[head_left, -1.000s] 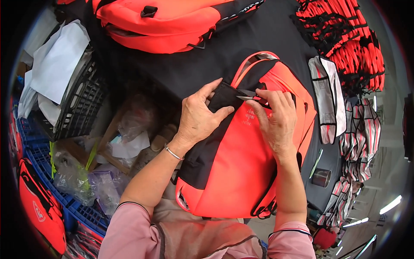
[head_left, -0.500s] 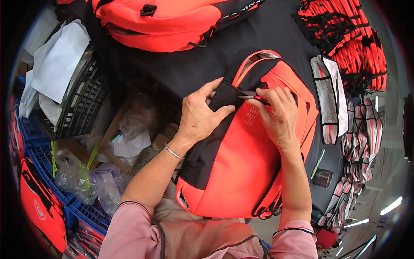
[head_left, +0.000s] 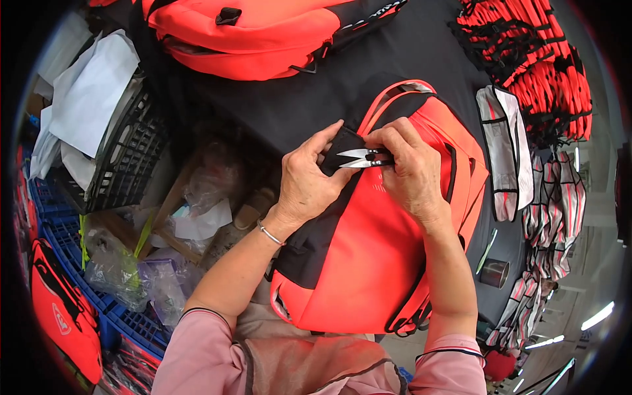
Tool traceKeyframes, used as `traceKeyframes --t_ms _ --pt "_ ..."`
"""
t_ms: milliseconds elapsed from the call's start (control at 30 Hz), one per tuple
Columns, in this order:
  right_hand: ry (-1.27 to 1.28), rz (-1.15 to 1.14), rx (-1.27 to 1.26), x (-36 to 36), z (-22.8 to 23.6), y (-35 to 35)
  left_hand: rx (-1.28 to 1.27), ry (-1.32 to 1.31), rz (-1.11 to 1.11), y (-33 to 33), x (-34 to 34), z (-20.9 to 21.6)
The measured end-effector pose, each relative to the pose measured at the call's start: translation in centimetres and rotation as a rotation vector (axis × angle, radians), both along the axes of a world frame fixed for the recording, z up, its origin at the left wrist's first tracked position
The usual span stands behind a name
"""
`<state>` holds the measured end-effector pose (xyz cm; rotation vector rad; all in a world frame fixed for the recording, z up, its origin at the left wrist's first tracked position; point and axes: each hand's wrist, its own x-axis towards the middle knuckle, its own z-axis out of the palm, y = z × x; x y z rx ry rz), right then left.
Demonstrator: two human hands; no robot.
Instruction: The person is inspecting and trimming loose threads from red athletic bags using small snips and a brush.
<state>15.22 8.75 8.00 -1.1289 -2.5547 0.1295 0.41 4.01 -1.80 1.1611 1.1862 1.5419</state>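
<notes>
Pinching a flat black fabric flap (head_left: 338, 146) is the half-curled left hand (head_left: 308, 176); the curled right hand (head_left: 415, 172) is gripping pointed metal snips (head_left: 363, 163), blades parted.

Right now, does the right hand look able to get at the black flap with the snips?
Probably yes. The right hand has the snips in its grip, blades apart at the black flap, which the left hand pinches. Only the left thumb, close to the lower blade, may narrow the way.
</notes>
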Motion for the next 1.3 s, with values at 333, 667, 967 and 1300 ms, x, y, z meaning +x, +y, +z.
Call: traceKeyframes --t_ms 333,667,967,1300 --pt "0.146 -0.241 0.092 0.5 1.0 -1.7 -0.131 -0.074 -0.058 -0.3 -1.1 0.2" --pt "0.034 -0.189 0.147 -0.5 -0.5 -2.1 -0.070 -0.135 -0.017 -0.6 -0.5 -0.4" --pt "-0.017 -0.188 0.193 -1.1 -1.1 -2.3 -0.050 -0.171 -0.031 -0.6 -0.4 -0.3" --pt "0.046 -0.184 0.310 -1.0 -0.5 -1.5 0.040 0.077 0.093 -1.1 0.0 0.2"
